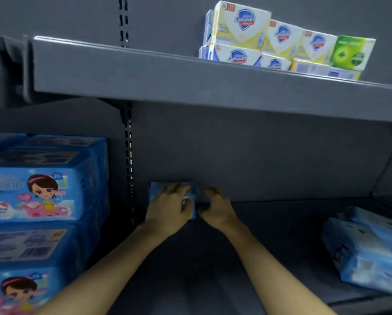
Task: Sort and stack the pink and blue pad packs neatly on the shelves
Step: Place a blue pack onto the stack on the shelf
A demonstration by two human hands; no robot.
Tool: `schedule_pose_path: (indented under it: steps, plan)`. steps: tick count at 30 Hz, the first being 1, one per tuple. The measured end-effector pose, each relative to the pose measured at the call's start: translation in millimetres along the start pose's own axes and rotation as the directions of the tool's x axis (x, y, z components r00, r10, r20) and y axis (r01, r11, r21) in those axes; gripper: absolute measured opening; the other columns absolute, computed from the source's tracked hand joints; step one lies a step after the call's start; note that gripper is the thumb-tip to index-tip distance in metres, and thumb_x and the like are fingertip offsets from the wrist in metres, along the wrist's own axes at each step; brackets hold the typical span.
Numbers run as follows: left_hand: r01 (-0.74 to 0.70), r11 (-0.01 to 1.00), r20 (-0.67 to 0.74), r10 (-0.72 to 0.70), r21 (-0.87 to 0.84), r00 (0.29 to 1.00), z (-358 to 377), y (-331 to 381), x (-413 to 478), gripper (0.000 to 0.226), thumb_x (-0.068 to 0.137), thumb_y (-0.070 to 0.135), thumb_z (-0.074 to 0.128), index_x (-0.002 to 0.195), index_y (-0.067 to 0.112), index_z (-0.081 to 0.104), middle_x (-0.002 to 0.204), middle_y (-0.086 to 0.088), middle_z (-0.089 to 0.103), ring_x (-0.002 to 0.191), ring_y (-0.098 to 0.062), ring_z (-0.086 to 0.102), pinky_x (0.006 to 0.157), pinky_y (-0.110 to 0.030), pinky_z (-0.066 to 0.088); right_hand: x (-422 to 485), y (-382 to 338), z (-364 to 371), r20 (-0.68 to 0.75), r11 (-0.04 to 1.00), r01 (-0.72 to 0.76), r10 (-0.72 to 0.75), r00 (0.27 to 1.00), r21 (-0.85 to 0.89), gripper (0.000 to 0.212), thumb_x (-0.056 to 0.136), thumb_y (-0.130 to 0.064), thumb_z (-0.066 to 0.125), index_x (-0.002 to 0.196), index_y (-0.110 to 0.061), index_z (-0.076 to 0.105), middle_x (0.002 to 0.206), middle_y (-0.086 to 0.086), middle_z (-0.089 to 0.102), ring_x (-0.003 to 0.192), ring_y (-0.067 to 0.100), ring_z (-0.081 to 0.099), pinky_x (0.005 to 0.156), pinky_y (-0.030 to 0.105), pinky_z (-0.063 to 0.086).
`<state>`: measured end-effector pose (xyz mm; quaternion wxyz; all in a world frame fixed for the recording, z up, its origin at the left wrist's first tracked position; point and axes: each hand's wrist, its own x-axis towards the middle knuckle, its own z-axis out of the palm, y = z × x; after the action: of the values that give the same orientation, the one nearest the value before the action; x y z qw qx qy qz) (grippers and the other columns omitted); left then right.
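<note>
I'm seating blue pack (155,190) at shelf (281,226) back. L grip (167,206) holds it, R grip (217,208) loose, empty. Nxt: square it.

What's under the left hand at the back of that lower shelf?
A small blue pad pack on the lower shelf, close to the back panel. The left hand grips it and covers most of it, so its print is hidden.
</note>
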<state>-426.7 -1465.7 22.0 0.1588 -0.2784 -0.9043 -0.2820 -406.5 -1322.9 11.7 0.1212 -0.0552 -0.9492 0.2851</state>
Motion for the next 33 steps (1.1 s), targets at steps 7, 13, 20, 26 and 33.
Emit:
schedule_pose_path:
  steps: [7, 13, 20, 26, 33]
  plan:
    - [-0.200, 0.967, 0.287, 0.149, 0.157, 0.946, 50.5, 46.3, -14.0, 0.052, 0.096, 0.037, 0.039, 0.145, 0.023, 0.028, 0.146, -0.001, 0.034, 0.132, -0.023, 0.033, 0.101, -0.033, 0.039, -57.2, 42.6, -29.8, -0.026, 0.918, -0.315, 0.318, 0.948, -0.241, 0.057, 0.090, -0.028, 0.053, 0.143, -0.026, 0.032, 0.147, 0.003, 0.032, 0.135, 0.031, 0.027, 0.108, 0.050, 0.032]
    - [-0.272, 0.955, 0.415, 0.201, 0.121, 0.887, 81.9, 84.5, -13.3, 0.052, 0.096, 0.037, 0.038, 0.145, 0.024, 0.027, 0.146, -0.002, 0.034, 0.131, -0.025, 0.033, 0.102, -0.034, 0.036, -105.5, 68.5, -68.5, -0.110, 0.823, -0.467, 0.457, 0.883, -0.324, 0.059, 0.091, -0.028, 0.053, 0.145, -0.021, 0.029, 0.150, 0.005, 0.027, 0.140, 0.032, 0.018, 0.111, 0.047, 0.026]
    - [-0.330, 0.944, 0.470, 0.300, -0.020, 0.830, 104.4, 144.9, -8.4, 0.052, 0.097, 0.039, 0.036, 0.146, 0.025, 0.025, 0.149, -0.001, 0.029, 0.133, -0.024, 0.031, 0.100, -0.036, 0.039, -142.5, 89.8, -110.8, -0.306, 0.795, -0.539, 0.459, 0.834, -0.279, 0.047, 0.085, -0.017, 0.050, 0.132, -0.014, 0.046, 0.133, 0.010, 0.045, 0.124, 0.033, 0.037, 0.096, 0.037, 0.041]
    - [-0.370, 0.920, 0.478, 0.385, -0.130, 0.789, 120.4, 195.2, -4.0, 0.053, 0.097, 0.039, 0.036, 0.147, 0.026, 0.023, 0.150, -0.001, 0.028, 0.130, -0.023, 0.035, 0.098, -0.038, 0.043, -165.9, 106.0, -149.0, -0.387, 0.768, -0.584, 0.470, 0.793, -0.262, 0.041, 0.086, -0.013, 0.050, 0.127, -0.009, 0.047, 0.128, 0.011, 0.048, 0.119, 0.032, 0.041, 0.078, 0.035, 0.044]
    - [-0.422, 0.897, 0.429, 0.437, -0.136, 0.791, 133.4, 236.6, 4.7, 0.051, 0.094, 0.035, 0.043, 0.142, 0.023, 0.032, 0.141, -0.002, 0.038, 0.127, -0.025, 0.039, 0.096, -0.034, 0.042, -187.6, 132.4, -181.0, -0.361, 0.682, -0.683, 0.587, 0.725, -0.261, 0.054, 0.090, -0.032, 0.052, 0.139, -0.017, 0.035, 0.135, 0.008, 0.040, 0.125, 0.030, 0.034, 0.090, 0.040, 0.044]
